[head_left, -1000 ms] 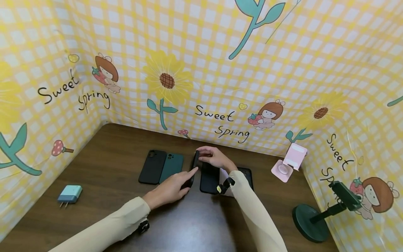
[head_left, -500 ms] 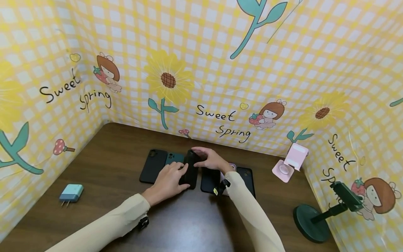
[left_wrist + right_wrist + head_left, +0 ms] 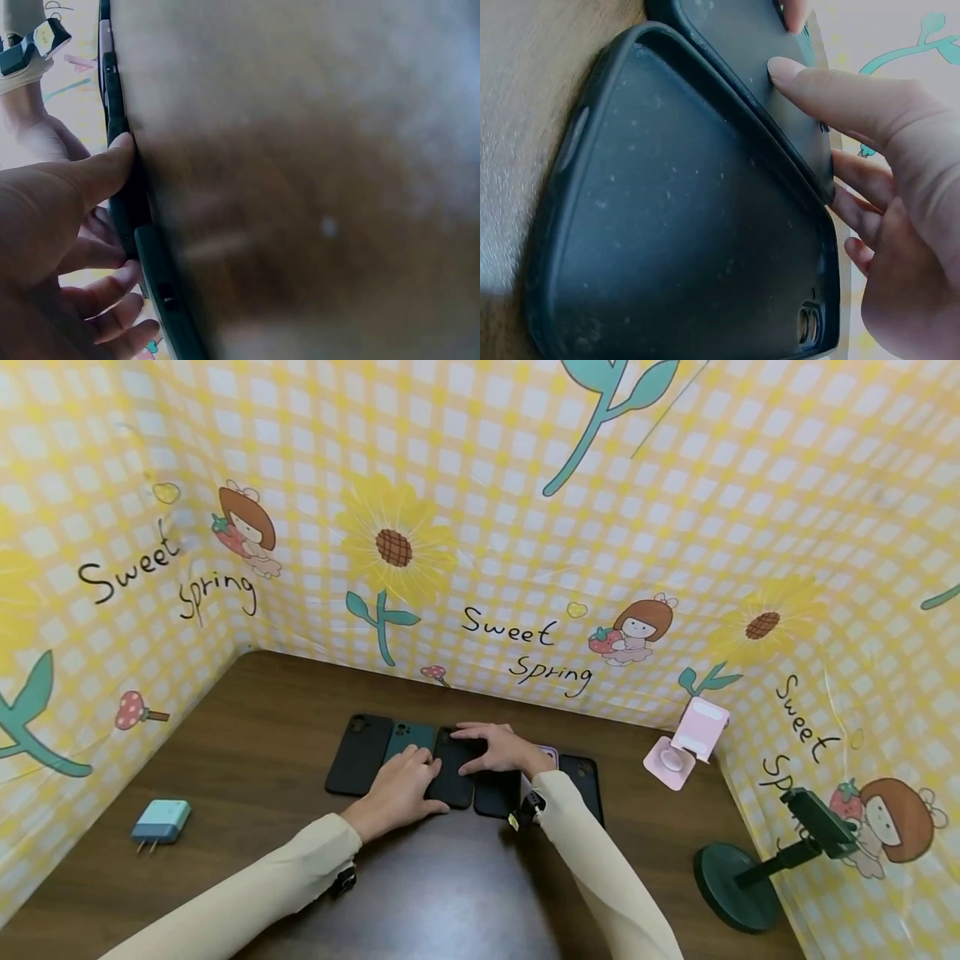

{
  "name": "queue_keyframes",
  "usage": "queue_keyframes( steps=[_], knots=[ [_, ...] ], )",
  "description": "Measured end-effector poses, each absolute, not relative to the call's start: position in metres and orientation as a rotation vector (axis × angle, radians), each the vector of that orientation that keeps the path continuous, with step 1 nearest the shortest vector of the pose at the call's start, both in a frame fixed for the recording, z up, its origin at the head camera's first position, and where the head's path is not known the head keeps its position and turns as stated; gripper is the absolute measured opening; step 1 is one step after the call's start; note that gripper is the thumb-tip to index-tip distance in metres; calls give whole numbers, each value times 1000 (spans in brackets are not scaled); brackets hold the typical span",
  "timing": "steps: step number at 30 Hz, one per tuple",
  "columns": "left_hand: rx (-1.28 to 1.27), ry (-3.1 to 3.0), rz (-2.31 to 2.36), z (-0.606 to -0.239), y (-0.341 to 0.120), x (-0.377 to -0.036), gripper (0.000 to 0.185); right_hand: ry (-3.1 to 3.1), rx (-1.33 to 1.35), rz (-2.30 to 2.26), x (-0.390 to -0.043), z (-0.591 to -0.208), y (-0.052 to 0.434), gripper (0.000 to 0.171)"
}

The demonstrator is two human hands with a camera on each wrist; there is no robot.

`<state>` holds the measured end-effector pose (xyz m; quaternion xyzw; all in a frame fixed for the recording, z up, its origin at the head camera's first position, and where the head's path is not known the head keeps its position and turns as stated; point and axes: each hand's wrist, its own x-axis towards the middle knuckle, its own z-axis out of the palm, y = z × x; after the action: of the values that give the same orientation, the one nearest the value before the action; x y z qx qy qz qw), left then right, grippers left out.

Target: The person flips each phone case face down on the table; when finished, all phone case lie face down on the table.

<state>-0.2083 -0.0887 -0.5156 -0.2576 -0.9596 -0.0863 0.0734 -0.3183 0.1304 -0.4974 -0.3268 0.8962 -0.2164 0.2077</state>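
Note:
A black phone case (image 3: 453, 781) lies back up on the table, between a teal phone case (image 3: 412, 739) and another black case (image 3: 493, 795) whose hollow inside faces up. My left hand (image 3: 397, 787) grips the back-up case at its near left, the thumb on its near edge and the fingers curled by its left side, over part of the teal one. At the far end my right hand (image 3: 497, 748) holds the same case. In the right wrist view, its thumb (image 3: 817, 86) rests on the case's back while other fingers sit at the end edge.
A black case (image 3: 358, 756) lies at the row's left; a pink-rimmed case (image 3: 551, 752), partly hidden, and another black case (image 3: 585, 781) lie at the right. Farther out are a blue charger plug (image 3: 161, 822), a pink folding stand (image 3: 697, 731) and a dark green stand (image 3: 738, 885).
The black case, which stood on its edge a second ago, has tipped leftward and now lies flat beside the teal case. Both hands moved with it, the left hand shifting left.

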Motion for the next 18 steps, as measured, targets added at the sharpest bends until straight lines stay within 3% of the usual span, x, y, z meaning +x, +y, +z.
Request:
queue_keyframes(
  steps=[18],
  knots=[
    [-776,-3046,-628,-509,-91,-209,74,2583,-942,-585,-313,-502,124,68]
  ],
)
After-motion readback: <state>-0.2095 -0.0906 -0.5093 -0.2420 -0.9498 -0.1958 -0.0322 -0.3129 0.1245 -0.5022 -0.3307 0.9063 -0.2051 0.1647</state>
